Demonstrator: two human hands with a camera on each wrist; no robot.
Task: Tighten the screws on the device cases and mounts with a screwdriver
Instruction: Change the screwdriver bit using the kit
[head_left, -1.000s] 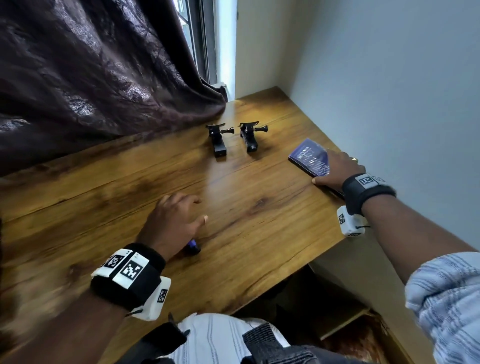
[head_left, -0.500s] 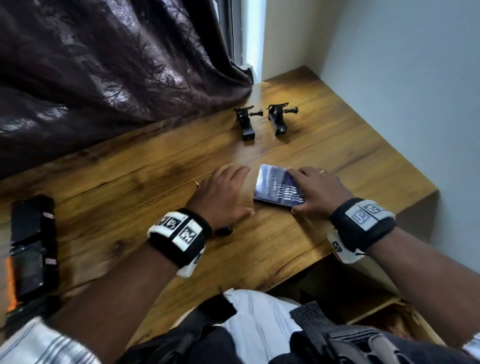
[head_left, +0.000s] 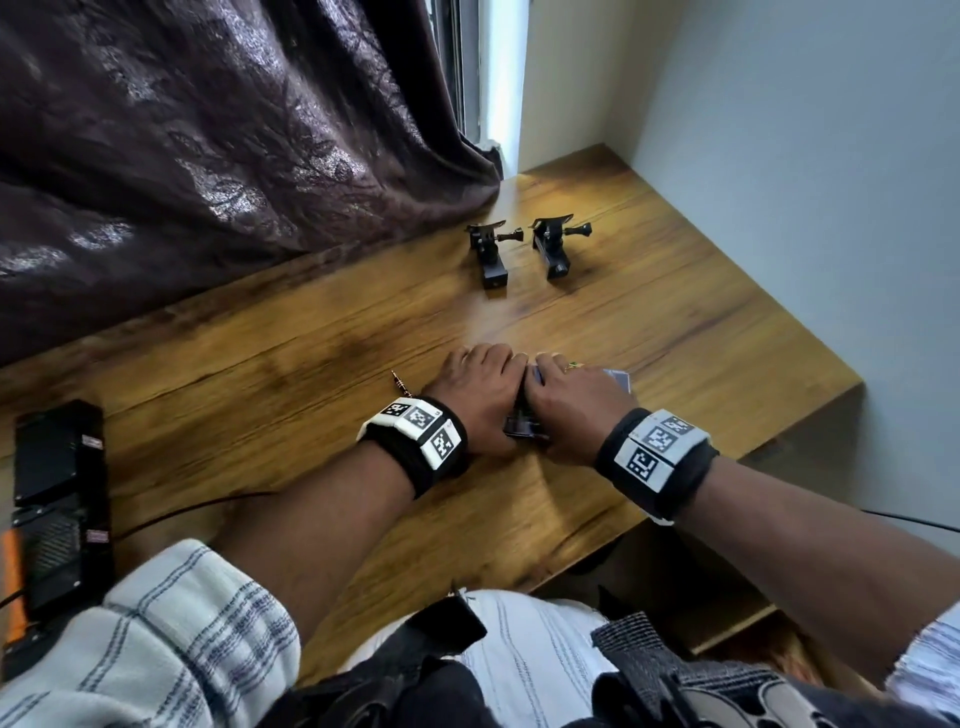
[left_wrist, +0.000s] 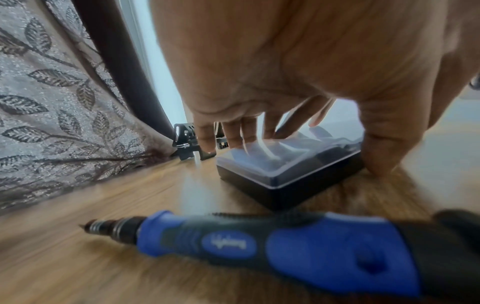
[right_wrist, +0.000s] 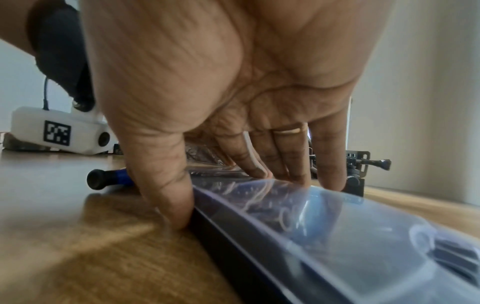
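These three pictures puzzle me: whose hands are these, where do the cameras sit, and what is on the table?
There is no machine here: a person works with bare hands and wears three cameras. The wide picture comes from the head and looks down at a wooden table. The two close pictures come from the wristbands and look along each hand.

Both hands hold a flat black case with a clear lid, which seems to be a bit case. The left hand grips its left side, thumb at one edge and fingers over the lid. The right hand does the same on the right side.

A blue and black screwdriver lies on the table under the left wrist, held by no one. Two black camera mounts stand further back, by the curtain.
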